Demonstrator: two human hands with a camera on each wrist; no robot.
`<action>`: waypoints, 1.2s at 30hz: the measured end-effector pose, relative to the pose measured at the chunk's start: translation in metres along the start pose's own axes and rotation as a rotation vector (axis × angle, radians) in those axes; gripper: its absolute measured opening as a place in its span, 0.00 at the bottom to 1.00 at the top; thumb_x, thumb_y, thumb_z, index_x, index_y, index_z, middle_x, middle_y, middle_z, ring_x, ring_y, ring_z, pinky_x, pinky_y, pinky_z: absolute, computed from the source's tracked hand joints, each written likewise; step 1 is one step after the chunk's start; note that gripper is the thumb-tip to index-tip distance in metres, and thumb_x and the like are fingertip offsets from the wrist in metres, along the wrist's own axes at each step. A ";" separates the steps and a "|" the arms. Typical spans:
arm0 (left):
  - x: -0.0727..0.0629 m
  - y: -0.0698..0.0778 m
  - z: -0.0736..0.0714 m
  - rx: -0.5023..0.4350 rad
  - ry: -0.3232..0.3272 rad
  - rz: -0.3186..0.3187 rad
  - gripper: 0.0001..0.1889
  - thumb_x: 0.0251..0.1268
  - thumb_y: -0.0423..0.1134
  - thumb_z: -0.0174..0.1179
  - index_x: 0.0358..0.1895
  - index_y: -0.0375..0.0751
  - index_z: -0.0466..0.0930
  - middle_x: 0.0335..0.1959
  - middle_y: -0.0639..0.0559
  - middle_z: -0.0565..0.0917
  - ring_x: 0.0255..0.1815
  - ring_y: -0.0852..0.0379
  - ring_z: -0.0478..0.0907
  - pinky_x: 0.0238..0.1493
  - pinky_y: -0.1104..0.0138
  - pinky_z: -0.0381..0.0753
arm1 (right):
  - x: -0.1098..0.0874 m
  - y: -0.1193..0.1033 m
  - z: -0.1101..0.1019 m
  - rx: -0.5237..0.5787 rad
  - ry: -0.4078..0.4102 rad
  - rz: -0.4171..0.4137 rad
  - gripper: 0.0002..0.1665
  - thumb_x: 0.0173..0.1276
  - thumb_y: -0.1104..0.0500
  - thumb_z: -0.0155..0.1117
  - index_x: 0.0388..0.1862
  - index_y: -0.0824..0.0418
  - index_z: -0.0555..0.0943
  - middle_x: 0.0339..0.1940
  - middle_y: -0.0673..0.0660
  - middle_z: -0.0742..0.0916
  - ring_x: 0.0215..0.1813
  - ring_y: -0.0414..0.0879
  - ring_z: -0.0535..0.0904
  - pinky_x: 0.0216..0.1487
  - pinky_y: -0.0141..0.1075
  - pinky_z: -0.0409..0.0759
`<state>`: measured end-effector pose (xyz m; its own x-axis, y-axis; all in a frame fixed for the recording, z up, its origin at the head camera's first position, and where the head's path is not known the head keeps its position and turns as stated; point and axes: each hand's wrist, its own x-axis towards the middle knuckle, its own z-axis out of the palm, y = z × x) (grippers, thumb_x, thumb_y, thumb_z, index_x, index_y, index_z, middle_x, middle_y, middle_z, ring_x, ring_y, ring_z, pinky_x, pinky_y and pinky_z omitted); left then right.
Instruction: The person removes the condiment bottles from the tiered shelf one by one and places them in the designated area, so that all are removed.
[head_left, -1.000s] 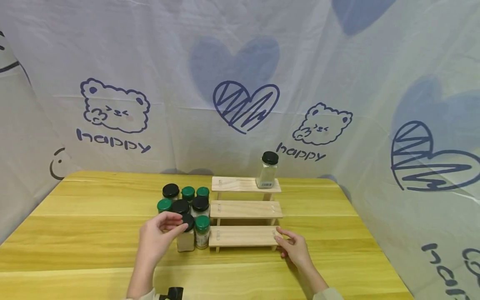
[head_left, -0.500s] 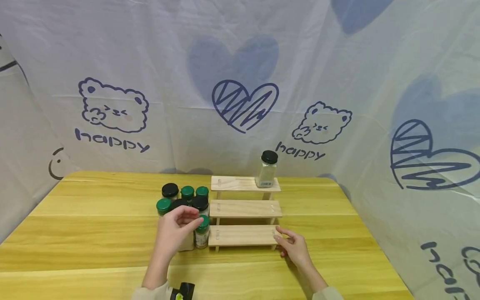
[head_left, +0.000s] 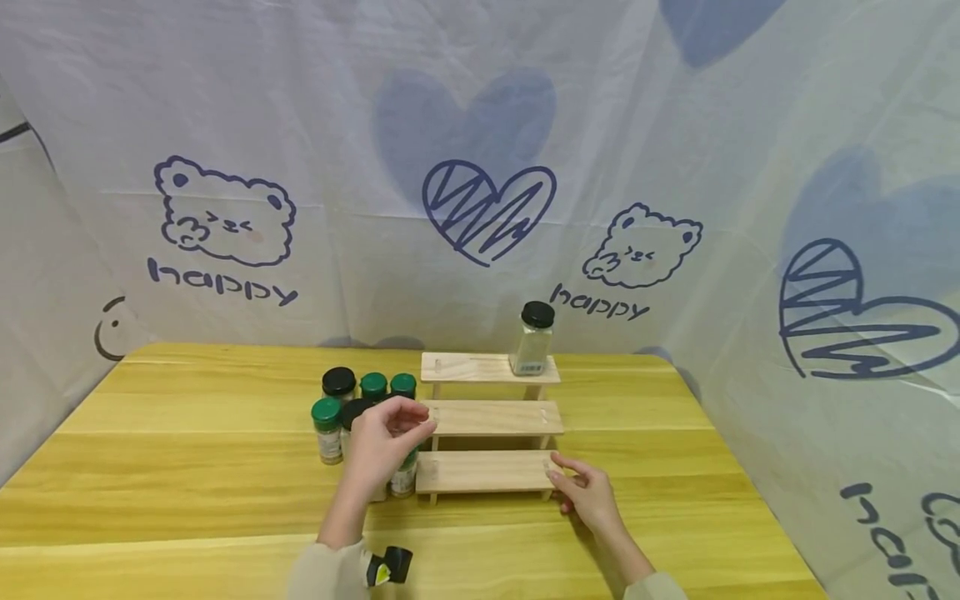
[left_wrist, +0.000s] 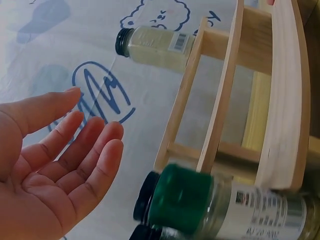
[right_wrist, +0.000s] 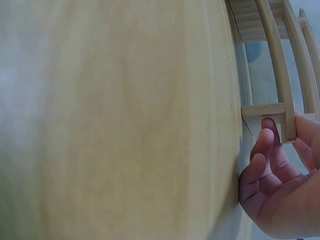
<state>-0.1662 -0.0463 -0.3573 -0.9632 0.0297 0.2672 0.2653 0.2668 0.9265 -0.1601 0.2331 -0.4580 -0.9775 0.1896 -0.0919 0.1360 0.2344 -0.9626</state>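
Observation:
My left hand (head_left: 381,446) hovers above the cluster of spice jars, its fingers loosely bent with nothing between them. In the left wrist view a green-capped spice jar (left_wrist: 182,197) stands just beyond that hand, apart from the fingers. At the rack's front right corner, my right hand (head_left: 588,498) grips the lowest tier of the three-tier wooden rack (head_left: 487,472), thumb on one side of the board and fingers beneath, as the right wrist view shows. On the top tier, toward its right end, stands a black-capped spice jar (head_left: 532,346) with pale contents.
Several jars with green and black caps crowd against the rack's left side, among them a green-capped jar (head_left: 327,429) at the outer left and a black-capped jar (head_left: 339,382) behind. All stand on the yellow wooden table (head_left: 187,467). A printed cloth (head_left: 480,100) hangs behind.
My left hand has moved right from the front black-capped jar toward the rack's left edge, holding nothing. The right hand keeps its place on the rack.

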 end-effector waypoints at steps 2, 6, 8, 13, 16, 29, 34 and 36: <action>0.003 0.000 0.004 0.003 -0.003 0.007 0.07 0.51 0.30 0.64 0.34 0.33 0.80 0.30 0.48 0.81 0.29 0.55 0.78 0.33 0.70 0.78 | 0.000 0.000 0.000 -0.002 0.001 0.003 0.21 0.58 0.64 0.63 0.52 0.67 0.76 0.16 0.57 0.81 0.11 0.39 0.68 0.11 0.24 0.63; 0.010 0.001 0.011 0.016 -0.015 0.028 0.06 0.51 0.30 0.64 0.34 0.34 0.80 0.30 0.49 0.81 0.29 0.56 0.77 0.32 0.68 0.78 | 0.000 -0.001 0.000 -0.013 0.000 0.010 0.22 0.58 0.62 0.63 0.52 0.65 0.76 0.13 0.55 0.78 0.12 0.40 0.68 0.11 0.25 0.62; 0.014 0.001 0.016 0.024 -0.017 0.039 0.06 0.51 0.30 0.64 0.33 0.34 0.80 0.29 0.49 0.81 0.29 0.55 0.77 0.31 0.67 0.78 | 0.001 -0.002 -0.001 -0.019 -0.004 0.008 0.22 0.59 0.61 0.63 0.53 0.65 0.76 0.12 0.55 0.77 0.12 0.40 0.68 0.11 0.25 0.62; 0.024 0.003 0.027 0.023 -0.031 0.066 0.06 0.51 0.31 0.64 0.33 0.35 0.80 0.29 0.49 0.81 0.30 0.55 0.77 0.31 0.66 0.78 | 0.002 -0.002 -0.002 -0.028 -0.007 0.009 0.22 0.59 0.60 0.63 0.53 0.65 0.76 0.13 0.54 0.77 0.13 0.40 0.69 0.11 0.25 0.62; 0.030 0.004 0.033 0.018 -0.040 0.081 0.05 0.51 0.32 0.64 0.32 0.36 0.80 0.29 0.50 0.81 0.30 0.55 0.77 0.31 0.66 0.78 | 0.002 -0.002 -0.002 -0.023 -0.006 0.010 0.22 0.59 0.61 0.63 0.53 0.65 0.76 0.13 0.54 0.77 0.12 0.40 0.69 0.11 0.26 0.62; 0.056 0.010 0.057 0.015 -0.043 0.087 0.07 0.51 0.32 0.64 0.33 0.34 0.80 0.30 0.48 0.81 0.31 0.53 0.77 0.36 0.64 0.78 | -0.001 -0.001 -0.001 -0.016 -0.005 -0.007 0.21 0.59 0.63 0.63 0.52 0.67 0.76 0.16 0.58 0.80 0.12 0.40 0.69 0.11 0.25 0.63; 0.067 0.012 0.066 -0.010 -0.064 0.078 0.09 0.52 0.33 0.64 0.36 0.32 0.79 0.33 0.44 0.81 0.33 0.51 0.77 0.37 0.63 0.78 | -0.001 -0.001 -0.001 -0.015 -0.002 0.000 0.21 0.58 0.63 0.63 0.51 0.66 0.77 0.17 0.59 0.81 0.13 0.41 0.69 0.11 0.25 0.62; 0.070 0.013 0.069 -0.021 -0.074 0.070 0.11 0.52 0.32 0.63 0.38 0.31 0.79 0.34 0.42 0.80 0.35 0.50 0.77 0.38 0.62 0.78 | 0.000 0.000 -0.001 -0.015 0.000 0.003 0.21 0.58 0.63 0.63 0.51 0.65 0.77 0.17 0.59 0.81 0.13 0.41 0.69 0.11 0.25 0.62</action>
<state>-0.2333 0.0261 -0.3448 -0.9428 0.1189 0.3116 0.3318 0.2416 0.9119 -0.1597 0.2339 -0.4574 -0.9770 0.1908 -0.0951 0.1417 0.2477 -0.9584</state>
